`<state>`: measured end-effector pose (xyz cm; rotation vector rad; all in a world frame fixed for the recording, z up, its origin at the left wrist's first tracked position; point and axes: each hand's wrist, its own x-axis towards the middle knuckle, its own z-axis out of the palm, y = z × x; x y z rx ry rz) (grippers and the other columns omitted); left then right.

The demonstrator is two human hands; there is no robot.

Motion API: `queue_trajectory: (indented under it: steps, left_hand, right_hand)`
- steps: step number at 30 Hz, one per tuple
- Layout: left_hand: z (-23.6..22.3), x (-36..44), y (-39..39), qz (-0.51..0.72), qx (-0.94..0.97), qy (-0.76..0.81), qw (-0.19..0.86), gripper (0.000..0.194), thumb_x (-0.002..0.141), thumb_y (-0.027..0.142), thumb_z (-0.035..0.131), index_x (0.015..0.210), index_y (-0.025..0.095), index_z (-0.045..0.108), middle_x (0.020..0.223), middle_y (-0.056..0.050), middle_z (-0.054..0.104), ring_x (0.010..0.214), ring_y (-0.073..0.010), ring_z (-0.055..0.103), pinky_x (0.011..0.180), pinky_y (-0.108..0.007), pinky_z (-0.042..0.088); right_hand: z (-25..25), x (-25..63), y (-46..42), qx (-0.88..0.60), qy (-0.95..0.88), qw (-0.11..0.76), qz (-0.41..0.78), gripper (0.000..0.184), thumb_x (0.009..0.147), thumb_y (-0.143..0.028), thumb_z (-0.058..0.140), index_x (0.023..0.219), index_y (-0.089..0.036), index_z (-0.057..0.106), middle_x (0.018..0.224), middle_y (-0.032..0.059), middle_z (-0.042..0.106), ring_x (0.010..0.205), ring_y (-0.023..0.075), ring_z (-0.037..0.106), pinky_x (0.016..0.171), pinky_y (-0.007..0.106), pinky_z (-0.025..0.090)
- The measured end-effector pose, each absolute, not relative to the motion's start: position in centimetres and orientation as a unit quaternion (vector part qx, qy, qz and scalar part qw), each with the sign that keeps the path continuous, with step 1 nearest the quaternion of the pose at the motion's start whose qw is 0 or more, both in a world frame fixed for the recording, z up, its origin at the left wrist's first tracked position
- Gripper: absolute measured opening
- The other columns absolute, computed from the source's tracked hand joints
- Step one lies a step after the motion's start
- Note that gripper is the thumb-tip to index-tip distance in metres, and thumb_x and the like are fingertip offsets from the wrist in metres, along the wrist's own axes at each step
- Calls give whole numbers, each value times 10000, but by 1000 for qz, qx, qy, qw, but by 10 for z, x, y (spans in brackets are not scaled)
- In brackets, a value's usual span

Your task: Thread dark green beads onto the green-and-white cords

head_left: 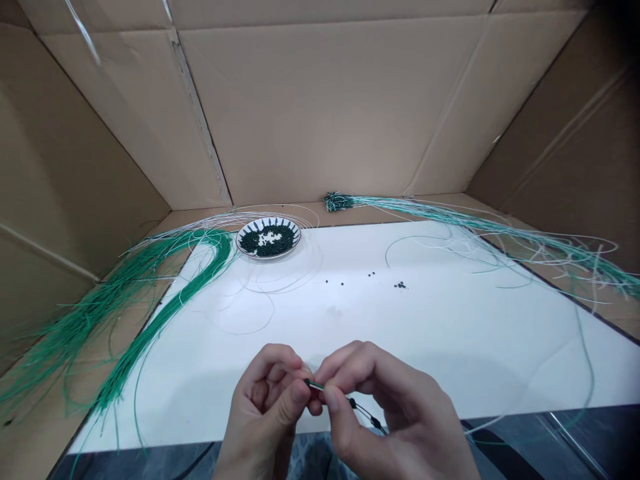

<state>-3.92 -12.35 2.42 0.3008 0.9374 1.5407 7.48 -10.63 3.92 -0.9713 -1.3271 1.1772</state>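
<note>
Near the front edge of the white sheet (410,333), my left hand (267,407) and my right hand (385,413) meet, fingers pinched together. Between the fingertips they hold a thin green strand (315,385). The strand runs back under my right hand, and small dark beads (373,420) sit on it. A small patterned dish (244,235) of dark green beads stands at the back left of the sheet.
Bundles of green and white strands lie at the left (115,300) and along the back right (475,220). A few loose dark beads (400,285) lie mid-sheet. Cardboard walls (325,107) enclose the back and both sides.
</note>
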Motion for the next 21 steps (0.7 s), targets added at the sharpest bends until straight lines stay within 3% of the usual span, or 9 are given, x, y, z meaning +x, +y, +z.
queue_trajectory:
  steps: [6, 21]
  left_hand:
    - [19, -45, -123, 659, 197, 425, 589, 342, 487, 322, 1017, 633, 188, 738, 553, 34, 695, 492, -66, 638, 508, -111, 462]
    - [20, -48, -125, 650, 220, 443, 577, 331, 494, 341, 1011, 631, 196, 746, 559, 41, 677, 493, -72, 640, 507, -118, 478]
  right_hand:
    - [32, 75, -105, -411, -566, 530, 479, 196, 667, -42, 620, 614, -230, 600, 675, -19, 738, 598, 148, 704, 628, 239, 589]
    - [33, 79, -105, -377, -593, 536, 467, 228, 684, 2, 573, 639, -220, 601, 717, -44, 735, 659, 101, 717, 631, 158, 567]
